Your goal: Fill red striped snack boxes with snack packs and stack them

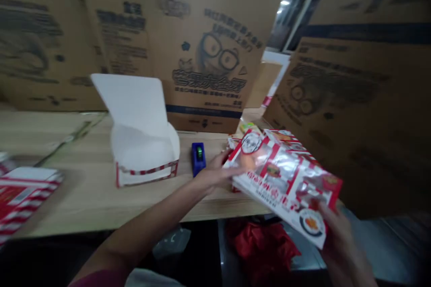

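A red and white printed carton [283,179] with clear windows is held tilted over the right front edge of the table. My left hand [215,172] grips its left end, thumb on the top face and fingers mostly hidden beneath. At the opposite end my right hand [336,228] is closed round the lower right corner; it is somewhat blurred. Behind the held carton, another red and white carton [292,141] partly shows. To the left stands a white carton [144,157] with its lid raised. A blue tape dispenser [198,158] lies between that carton and my left hand.
Large brown cardboard boxes [205,22] form a wall behind the wooden table [134,208], and one more [353,98] stands at the right. Striped red and white cartons [27,197] lie far left. Below the table edge is a red plastic bag [262,246].
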`<move>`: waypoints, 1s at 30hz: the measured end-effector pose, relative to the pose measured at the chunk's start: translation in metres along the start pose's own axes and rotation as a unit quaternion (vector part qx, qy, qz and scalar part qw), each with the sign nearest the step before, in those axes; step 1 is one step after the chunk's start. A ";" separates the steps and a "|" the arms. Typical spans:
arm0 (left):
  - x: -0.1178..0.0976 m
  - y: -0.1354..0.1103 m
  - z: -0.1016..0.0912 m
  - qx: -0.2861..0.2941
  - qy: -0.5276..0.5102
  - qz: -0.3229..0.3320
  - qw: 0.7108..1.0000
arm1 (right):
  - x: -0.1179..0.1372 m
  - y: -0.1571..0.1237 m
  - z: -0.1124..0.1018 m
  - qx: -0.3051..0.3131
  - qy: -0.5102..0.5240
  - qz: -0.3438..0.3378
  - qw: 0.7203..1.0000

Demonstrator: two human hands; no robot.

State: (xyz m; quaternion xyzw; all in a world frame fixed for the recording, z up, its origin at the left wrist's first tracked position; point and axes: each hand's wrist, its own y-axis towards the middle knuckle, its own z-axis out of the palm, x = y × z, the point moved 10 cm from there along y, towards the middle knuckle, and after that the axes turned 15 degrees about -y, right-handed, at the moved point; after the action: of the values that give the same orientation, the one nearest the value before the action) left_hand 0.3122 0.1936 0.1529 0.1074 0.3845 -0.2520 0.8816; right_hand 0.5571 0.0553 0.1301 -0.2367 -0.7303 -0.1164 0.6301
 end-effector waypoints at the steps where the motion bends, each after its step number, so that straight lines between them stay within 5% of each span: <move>1: 0.005 -0.035 -0.021 -0.020 -0.004 -0.018 1.000 | -0.019 -0.008 0.016 0.034 -0.010 0.036 0.999; 4: 0.016 -0.124 -0.077 -0.065 -0.031 -0.046 0.996 | -0.054 -0.035 0.090 0.162 -0.012 0.090 0.983; 7: 0.014 -0.178 -0.126 -0.102 -0.032 -0.050 0.993 | -0.040 -0.055 0.177 0.312 -0.023 -0.008 0.950; 10: -0.023 -0.207 -0.174 -0.140 0.093 0.025 0.985 | -0.016 -0.059 0.235 0.370 -0.078 -0.168 0.911; 12: -0.059 -0.222 -0.198 -0.150 0.240 0.097 0.954 | -0.011 -0.058 0.263 0.375 -0.126 -0.255 0.882; 14: -0.080 -0.231 -0.216 -0.131 0.356 0.125 0.917 | -0.021 -0.058 0.289 0.391 -0.167 -0.309 0.851; 16: -0.081 -0.235 -0.233 -0.096 0.386 0.105 0.911 | -0.040 -0.059 0.313 0.428 -0.181 -0.321 0.826; 22: -0.061 -0.234 -0.262 -0.088 0.285 0.094 0.950 | -0.074 -0.061 0.344 0.481 -0.202 -0.286 0.804; 30: -0.067 -0.233 -0.266 -0.112 0.364 0.165 0.910 | -0.070 -0.066 0.337 0.434 -0.297 -0.314 0.790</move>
State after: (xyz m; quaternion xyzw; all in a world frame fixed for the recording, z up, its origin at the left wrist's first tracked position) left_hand -0.0156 0.1215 0.0218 0.1539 0.6814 -0.0015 0.7156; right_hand 0.2395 0.1424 0.0101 0.2816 -0.8891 0.0973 0.3475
